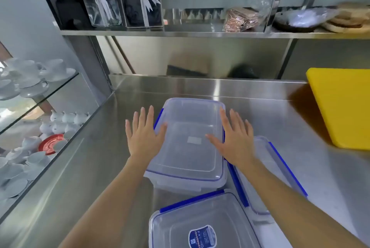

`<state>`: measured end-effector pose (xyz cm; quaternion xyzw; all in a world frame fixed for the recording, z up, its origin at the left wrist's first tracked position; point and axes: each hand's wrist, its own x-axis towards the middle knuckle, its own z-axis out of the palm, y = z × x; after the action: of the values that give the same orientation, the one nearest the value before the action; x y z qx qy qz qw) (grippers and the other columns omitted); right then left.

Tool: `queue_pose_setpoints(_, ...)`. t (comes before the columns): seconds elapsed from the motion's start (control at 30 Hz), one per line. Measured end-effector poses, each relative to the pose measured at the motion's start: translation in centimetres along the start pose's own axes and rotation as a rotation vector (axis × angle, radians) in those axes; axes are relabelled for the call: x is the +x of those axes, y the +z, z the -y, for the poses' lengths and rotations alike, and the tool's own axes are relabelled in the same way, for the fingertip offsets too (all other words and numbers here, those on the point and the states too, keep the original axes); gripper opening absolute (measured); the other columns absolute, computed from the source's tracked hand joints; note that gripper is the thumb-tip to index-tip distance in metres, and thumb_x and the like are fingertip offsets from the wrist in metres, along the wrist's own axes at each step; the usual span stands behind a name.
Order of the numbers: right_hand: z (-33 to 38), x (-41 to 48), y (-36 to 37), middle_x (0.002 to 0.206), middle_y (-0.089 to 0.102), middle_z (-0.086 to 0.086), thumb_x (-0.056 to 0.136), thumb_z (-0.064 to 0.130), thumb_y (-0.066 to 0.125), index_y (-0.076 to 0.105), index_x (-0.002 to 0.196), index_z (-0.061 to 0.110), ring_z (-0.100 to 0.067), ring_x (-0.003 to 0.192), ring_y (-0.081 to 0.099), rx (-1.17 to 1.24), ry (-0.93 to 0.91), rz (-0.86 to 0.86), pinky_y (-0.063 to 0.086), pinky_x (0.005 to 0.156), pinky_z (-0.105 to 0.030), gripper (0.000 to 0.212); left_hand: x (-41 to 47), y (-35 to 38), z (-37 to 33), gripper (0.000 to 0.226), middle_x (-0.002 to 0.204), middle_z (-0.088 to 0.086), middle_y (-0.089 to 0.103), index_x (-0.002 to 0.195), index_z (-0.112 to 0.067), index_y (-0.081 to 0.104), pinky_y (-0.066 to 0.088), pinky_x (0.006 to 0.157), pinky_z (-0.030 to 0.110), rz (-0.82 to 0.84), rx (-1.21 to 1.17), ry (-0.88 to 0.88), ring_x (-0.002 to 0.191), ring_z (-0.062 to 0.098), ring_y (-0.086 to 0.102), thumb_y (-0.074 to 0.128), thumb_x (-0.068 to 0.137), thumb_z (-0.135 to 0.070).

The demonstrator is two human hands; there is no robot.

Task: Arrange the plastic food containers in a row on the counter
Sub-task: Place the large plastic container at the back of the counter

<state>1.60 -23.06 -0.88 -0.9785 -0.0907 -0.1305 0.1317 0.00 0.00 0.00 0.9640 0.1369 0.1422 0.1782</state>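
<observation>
Three clear plastic food containers with blue clip lids stand on the steel counter [84,167]. The farthest container [190,119] lies in the middle. My left hand [143,135] hovers at its left side and my right hand [233,138] at its right side, both with fingers spread and holding nothing; the thumbs reach over the lid. A second container [202,225] with a blue label sits nearest, at the bottom edge. The third container [262,169] lies to the right, partly hidden under my right forearm.
A yellow cutting board [344,107] lies at the right of the counter. A glass case [32,119] with white cups and teapots borders the left. A steel shelf [200,32] above holds wrapped jars, packaged wafers and breads.
</observation>
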Motion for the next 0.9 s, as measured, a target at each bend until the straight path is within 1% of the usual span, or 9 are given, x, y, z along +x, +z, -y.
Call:
queue_pose_setpoints(0.13,0.1,0.0,0.3,0.143,0.046,-0.004,0.087,0.065,0.033,0.009,0.149,0.022,-0.023,0.131,0.043,0.069,0.119,0.173,0.012,0.114,-0.046,0.079,0.3,0.2,0.6,0.071,0.146,0.008,0.043,0.148,-0.018,0.019,0.022,0.113,0.052,0.265,-0.107,-0.235,0.133,0.031,0.041,0.037,0.090,-0.055)
queue_pose_setpoints(0.23,1.1,0.1,0.3,0.139,0.045,-0.014,0.088,0.060,0.041,0.017,0.145,0.018,-0.032,0.122,0.049,0.233,0.264,0.207,0.031,0.105,-0.048,0.076,0.8,-0.1,0.6,0.062,0.118,0.010,0.059,0.129,-0.010,0.042,0.048,0.089,0.043,0.426,-0.280,-0.378,0.100,0.032,0.058,0.044,0.087,-0.055)
queue_pose_setpoints(0.33,1.7,0.6,0.4,0.129,0.046,-0.017,0.089,0.051,0.047,0.029,0.138,0.018,-0.036,0.110,0.055,0.410,0.329,0.275,0.046,0.090,-0.044,0.063,1.4,0.0,1.3,0.056,0.110,0.008,0.059,0.116,-0.010,0.047,0.051,0.084,0.041,0.451,-0.401,-0.416,0.095,0.029,0.060,0.051,0.083,-0.055)
queue_pose_setpoints(0.57,2.5,2.4,0.2,0.109,0.055,0.001,0.081,0.026,0.069,0.043,0.115,0.019,-0.020,0.097,0.057,0.923,0.486,0.309,0.049,0.082,-0.035,0.044,3.8,-0.7,3.3,0.057,0.109,0.014,0.059,0.110,-0.006,0.045,0.052,0.082,0.044,0.406,-0.583,-0.473,0.090,0.029,0.062,0.070,0.074,-0.042)
queue_pose_setpoints(0.67,3.2,3.5,1.1,0.106,0.056,0.001,0.081,0.022,0.070,0.042,0.106,0.021,-0.018,0.092,0.056,1.022,0.523,0.315,0.049,0.078,-0.033,0.038,4.8,-3.5,4.4,0.052,0.114,0.009,0.063,0.113,-0.019,0.052,0.056,0.077,0.039,0.671,-0.493,-0.425,0.085,0.020,0.060,0.074,0.070,-0.037)
queue_pose_setpoints(0.73,4.0,4.3,1.6,0.107,0.056,0.000,0.083,0.023,0.068,0.041,0.107,0.021,-0.019,0.092,0.056,1.065,0.545,0.305,0.048,0.067,-0.027,0.036,5.0,-5.4,5.4,0.079,0.134,0.002,0.051,0.135,-0.044,0.031,0.058,0.072,0.043,0.981,-0.356,-0.498,0.097,0.025,0.063,0.077,0.071,-0.043)
queue_pose_setpoints(0.77,4.4,4.6,1.9,0.108,0.057,-0.001,0.084,0.024,0.067,0.039,0.107,0.021,-0.020,0.092,0.057,1.074,0.554,0.287,0.047,0.063,-0.025,0.036,5.0,-5.7,6.2,0.097,0.141,0.009,0.044,0.142,-0.047,0.016,0.058,0.073,0.050,1.011,-0.312,-0.567,0.098,0.034,0.065,0.079,0.068,-0.046)
queue_pose_setpoints(0.83,5.1,5.6,2.7,0.109,0.058,-0.005,0.084,0.027,0.067,0.038,0.108,0.019,-0.024,0.092,0.060,1.056,0.558,0.253,0.050,0.066,-0.030,0.039,4.9,-5.2,7.4,0.106,0.129,0.026,0.051,0.145,-0.031,0.012,0.059,0.073,0.053,0.924,-0.392,-0.663,0.081,0.042,0.071,0.082,0.066,-0.042)
queue_pose_setpoints(0.9,5.9,6.5,3.0,0.107,0.060,-0.006,0.082,0.029,0.069,0.041,0.113,0.012,-0.023,0.088,0.062,1.069,0.576,0.261,0.050,0.066,-0.030,0.045,5.0,-4.2,8.0,0.096,0.126,0.026,0.054,0.141,-0.014,0.021,0.062,0.062,0.046,0.763,-0.587,-0.721,0.060,0.036,0.072,0.081,0.069,-0.032)
